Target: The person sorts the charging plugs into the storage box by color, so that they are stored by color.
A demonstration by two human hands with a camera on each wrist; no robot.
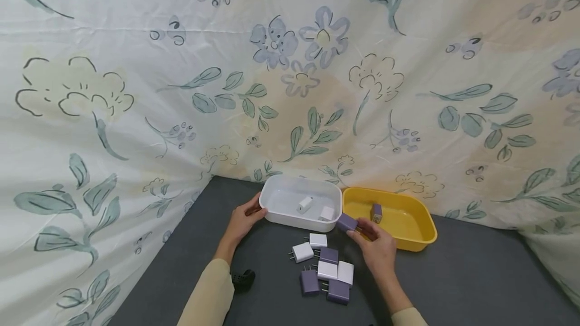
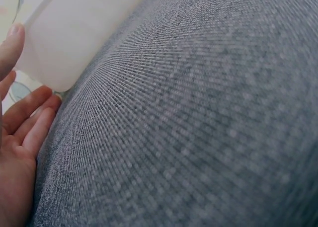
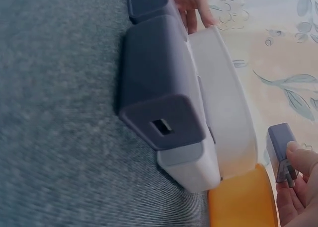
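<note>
Near charger (image 1: 338, 292), well off tray rim (image 1: 296, 222)

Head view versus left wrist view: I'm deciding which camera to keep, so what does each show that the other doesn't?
Only the head view: the right hand pinching a purple charger, the yellow tray, and the loose chargers.
Only the left wrist view: the palm side of the left hand, and the close-up weave of the dark tabletop.
Both: the left hand at the white tray, the dark tabletop and floral cloth.

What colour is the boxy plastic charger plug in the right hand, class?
Muted purple; the charger plug shows this best in the head view.
</note>
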